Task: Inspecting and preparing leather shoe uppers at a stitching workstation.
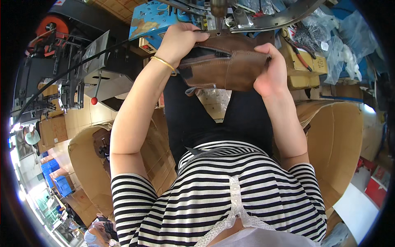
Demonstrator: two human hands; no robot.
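Note:
A brown leather boot upper with a dark zipper along its side and a small loop tab hangs above my lap. Its far edge lies under the metal head of a machine. My left hand grips the upper's far left edge, thumb and fingers closed near the machine head. At the opposite end, my right hand is closed round the leather, thumb on top; its other fingers are hidden beneath. A curved metal arm of the machine runs just beyond the upper.
A worn blue metal box stands beyond my left hand. To the right, red-handled pliers lie on a cardboard box near clear plastic bags. Open cartons flank me, the left one holding brown pieces. A red-knobbed lever sticks out at left.

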